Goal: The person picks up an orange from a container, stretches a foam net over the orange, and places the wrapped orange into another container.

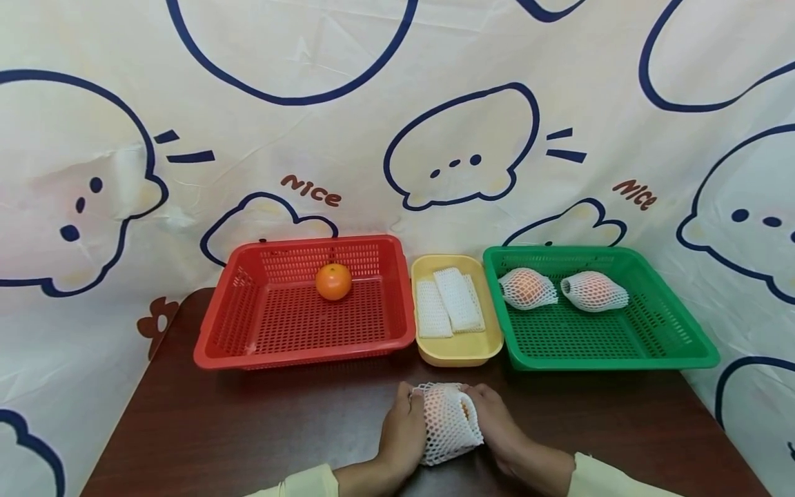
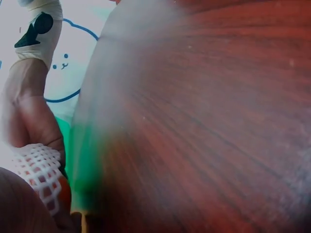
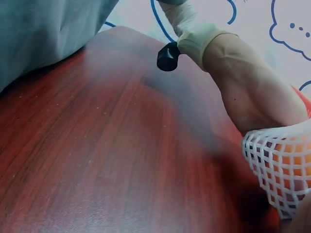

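In the head view, both hands hold an orange inside a white foam net (image 1: 444, 428) above the front of the table. My left hand (image 1: 402, 431) grips the net's left side, its thumb along the upper edge. On the right, my right hand (image 1: 499, 428) grips beside the net's open end, where a little orange peel shows. Through the mesh of the foam net (image 3: 272, 170), the orange color shows in the right wrist view. In the left wrist view the foam net (image 2: 41, 170) sits at the lower left. Most of the fingertips are hidden behind the net.
A red basket (image 1: 298, 355) at the back left contains one bare orange (image 1: 333, 281). Beside it, a yellow tray (image 1: 458, 357) holds several flat foam nets (image 1: 458, 300). The green basket (image 1: 621, 362) at the back right contains two netted fruits (image 1: 528, 288). A patterned cloth hangs behind.
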Motion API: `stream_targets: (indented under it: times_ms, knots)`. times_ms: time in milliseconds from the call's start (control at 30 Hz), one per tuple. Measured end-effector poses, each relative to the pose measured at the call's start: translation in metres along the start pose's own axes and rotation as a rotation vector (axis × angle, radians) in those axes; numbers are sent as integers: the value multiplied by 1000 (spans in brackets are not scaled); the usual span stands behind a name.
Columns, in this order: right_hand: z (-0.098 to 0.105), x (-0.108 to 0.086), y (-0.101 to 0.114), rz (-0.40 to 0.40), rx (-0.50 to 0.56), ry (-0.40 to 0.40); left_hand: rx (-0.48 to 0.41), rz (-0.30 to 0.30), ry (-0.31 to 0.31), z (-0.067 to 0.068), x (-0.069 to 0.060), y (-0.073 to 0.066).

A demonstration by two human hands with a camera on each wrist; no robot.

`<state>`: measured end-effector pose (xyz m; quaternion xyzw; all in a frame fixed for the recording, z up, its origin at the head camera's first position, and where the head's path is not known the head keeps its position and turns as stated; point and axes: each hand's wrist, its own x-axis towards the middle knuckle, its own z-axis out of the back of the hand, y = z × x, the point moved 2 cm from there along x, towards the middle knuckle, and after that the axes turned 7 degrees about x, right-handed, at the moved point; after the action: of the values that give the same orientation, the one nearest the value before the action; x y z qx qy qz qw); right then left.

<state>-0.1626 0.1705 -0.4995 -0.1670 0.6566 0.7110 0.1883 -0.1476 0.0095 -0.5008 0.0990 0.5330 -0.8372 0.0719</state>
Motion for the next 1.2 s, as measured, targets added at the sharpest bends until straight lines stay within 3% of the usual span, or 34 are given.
stream_targets:
  times_ms: [133,433,533,667,767,933,1200]
  knots:
    - [0,-1,6,34,8,-32,-121,-13,-3,-1,1,0]
    - [-4,-1,19,62,-5,-62,-371,-7,-76,-6,5,0]
    - [-4,-1,20,40,31,-38,-381,4,-86,-5,6,-2]
    - [-3,-1,23,9,104,2,-325,39,-88,-3,8,-6]
    - [-4,-2,25,19,146,11,-331,33,-83,-1,11,-8]
    - [-5,-1,28,39,140,-5,-416,-5,-75,0,12,-8]
    - [-5,0,30,53,102,-13,-431,-13,-52,3,10,-8]
